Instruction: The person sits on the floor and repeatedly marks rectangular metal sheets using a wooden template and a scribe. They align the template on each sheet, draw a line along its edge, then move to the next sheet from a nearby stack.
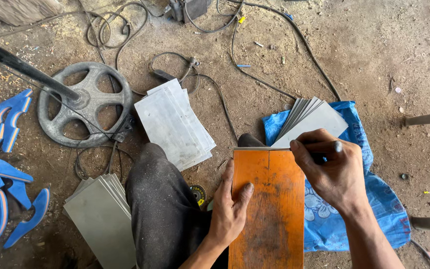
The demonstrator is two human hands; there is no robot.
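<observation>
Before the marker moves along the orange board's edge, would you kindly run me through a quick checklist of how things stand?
1. Left hand steadies the orange rectangular board: ok, fingers wrap its left edge.
2. Right hand grips the dark pen-like marker: ok.
3. Thin grey metal sheet shows beyond the board's top edge: ok; alignment underneath cannot tell.
4. Marker tip on the sheet: cannot tell, fingers hide it.
5. Fanned stack of grey sheets on the blue printed sack within reach: ok.
</observation>
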